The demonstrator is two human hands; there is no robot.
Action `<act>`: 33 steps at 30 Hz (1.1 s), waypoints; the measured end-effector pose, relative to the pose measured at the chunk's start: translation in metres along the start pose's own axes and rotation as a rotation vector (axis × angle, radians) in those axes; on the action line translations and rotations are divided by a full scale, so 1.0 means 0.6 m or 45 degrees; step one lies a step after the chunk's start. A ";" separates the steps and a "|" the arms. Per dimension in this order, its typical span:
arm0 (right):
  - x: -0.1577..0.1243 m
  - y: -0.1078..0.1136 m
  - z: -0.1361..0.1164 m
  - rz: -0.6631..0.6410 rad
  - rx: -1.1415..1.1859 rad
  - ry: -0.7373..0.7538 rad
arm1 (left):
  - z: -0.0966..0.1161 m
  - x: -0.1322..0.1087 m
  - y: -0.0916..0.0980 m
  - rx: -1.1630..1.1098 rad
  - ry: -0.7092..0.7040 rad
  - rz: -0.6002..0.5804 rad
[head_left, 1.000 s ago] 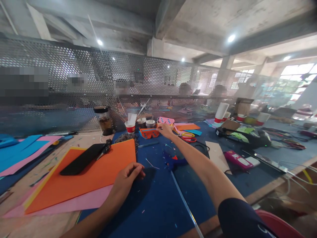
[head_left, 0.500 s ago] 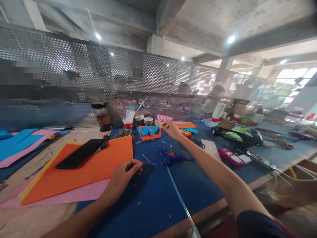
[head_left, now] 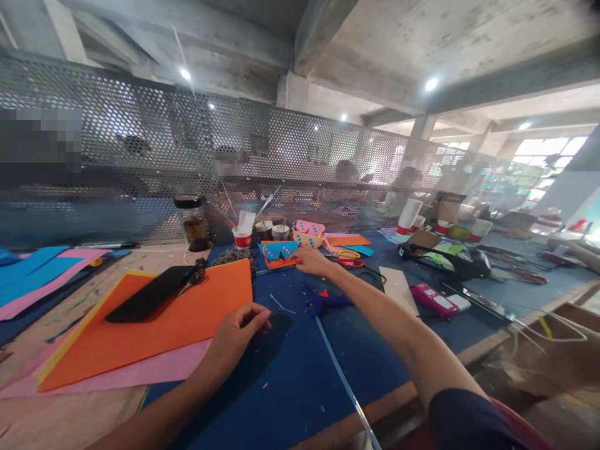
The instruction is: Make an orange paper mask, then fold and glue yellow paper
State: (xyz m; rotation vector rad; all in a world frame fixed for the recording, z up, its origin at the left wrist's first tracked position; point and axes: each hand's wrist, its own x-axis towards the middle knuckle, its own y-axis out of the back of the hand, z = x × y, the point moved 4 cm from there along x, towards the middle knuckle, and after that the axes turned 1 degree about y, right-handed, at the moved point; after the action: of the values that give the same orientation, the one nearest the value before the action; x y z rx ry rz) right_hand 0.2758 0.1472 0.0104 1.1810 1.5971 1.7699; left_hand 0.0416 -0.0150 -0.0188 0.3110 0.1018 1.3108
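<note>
My right hand (head_left: 313,260) reaches forward, its fingers pinched at the right edge of a blue-and-orange craft piece (head_left: 277,250) dotted with small spots. Just behind it stand a beige dotted piece (head_left: 307,239) and a pink dotted piece (head_left: 310,226). My left hand (head_left: 246,325) rests over the blue mat, fingers curled in with nothing visible in them. It is beside the orange sheets (head_left: 187,331), on which a black phone (head_left: 152,294) lies. A blue glue gun (head_left: 323,302) lies between my arms, near a clear glue stick or rod (head_left: 344,381).
Paper cups (head_left: 242,237) and a dark-lidded jar (head_left: 192,222) stand along the perforated metal screen (head_left: 300,137). Scissors (head_left: 349,259) and a beige card (head_left: 397,289) are right of centre. Further right lie a magenta device (head_left: 434,300) and a black bag-like item (head_left: 445,259).
My right hand has moved left and slightly toward me, from the beige dotted piece to the blue-and-orange one. My left hand has stayed put.
</note>
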 end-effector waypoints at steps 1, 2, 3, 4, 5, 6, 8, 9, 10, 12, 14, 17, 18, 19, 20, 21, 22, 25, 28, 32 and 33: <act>0.001 -0.001 0.001 -0.013 -0.016 -0.004 | -0.001 0.000 0.000 0.011 0.001 0.000; 0.002 -0.003 0.001 -0.022 -0.031 -0.008 | -0.002 0.000 0.000 0.021 0.002 0.000; 0.004 -0.004 0.001 -0.026 -0.043 -0.014 | -0.002 0.001 0.000 0.029 0.001 -0.001; 0.005 -0.005 0.001 -0.027 -0.053 -0.020 | -0.003 0.002 0.000 0.029 -0.001 -0.002; 0.006 -0.005 0.000 -0.024 -0.059 -0.027 | -0.003 0.003 0.000 0.025 -0.003 -0.004; 0.007 -0.006 -0.001 -0.018 -0.062 -0.034 | -0.003 0.003 0.000 0.021 -0.005 -0.005; 0.008 -0.005 -0.002 0.011 -0.058 -0.050 | -0.002 0.004 -0.001 0.022 -0.001 -0.006; 0.009 -0.002 -0.002 0.036 -0.053 -0.061 | -0.002 0.004 -0.002 0.026 0.003 -0.006; 0.010 0.002 -0.002 0.068 -0.047 -0.075 | -0.002 0.004 -0.002 0.029 0.010 -0.006; 0.011 0.016 0.002 0.149 -0.030 -0.115 | -0.002 0.003 -0.002 0.041 0.034 -0.003; 0.013 0.037 0.014 0.243 -0.013 -0.170 | -0.002 0.002 -0.001 0.077 0.054 0.006; 0.018 0.076 0.046 0.376 0.004 -0.276 | -0.001 0.002 0.001 0.124 0.069 0.023; 0.019 0.089 0.061 0.416 0.005 -0.318 | 0.000 0.002 0.002 0.130 0.075 0.029; 0.020 0.102 0.077 0.451 0.003 -0.363 | 0.001 0.003 0.002 0.141 0.086 0.035; 0.021 0.114 0.094 0.483 -0.002 -0.409 | 0.002 0.004 0.003 0.155 0.094 0.041; 0.022 0.124 0.110 0.512 -0.008 -0.454 | 0.003 0.004 0.003 0.173 0.102 0.044; 0.024 0.133 0.127 0.532 -0.015 -0.498 | 0.005 0.005 0.003 0.188 0.108 0.046; 0.031 0.147 0.170 0.544 -0.030 -0.603 | 0.006 0.006 0.003 0.181 0.107 0.049; 0.043 0.146 0.199 0.512 -0.041 -0.655 | 0.000 0.007 0.007 0.167 0.098 0.059; 0.059 0.137 0.218 0.475 -0.065 -0.691 | -0.013 0.009 0.009 0.165 0.090 0.020; 0.062 0.136 0.221 0.471 -0.073 -0.701 | -0.015 0.009 0.010 0.160 0.091 0.012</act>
State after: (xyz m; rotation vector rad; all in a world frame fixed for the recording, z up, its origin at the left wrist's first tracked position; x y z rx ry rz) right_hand 0.3831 0.2331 0.0919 1.8288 1.0474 1.4868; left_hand 0.0355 -0.0067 -0.0252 0.3719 0.2439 1.3280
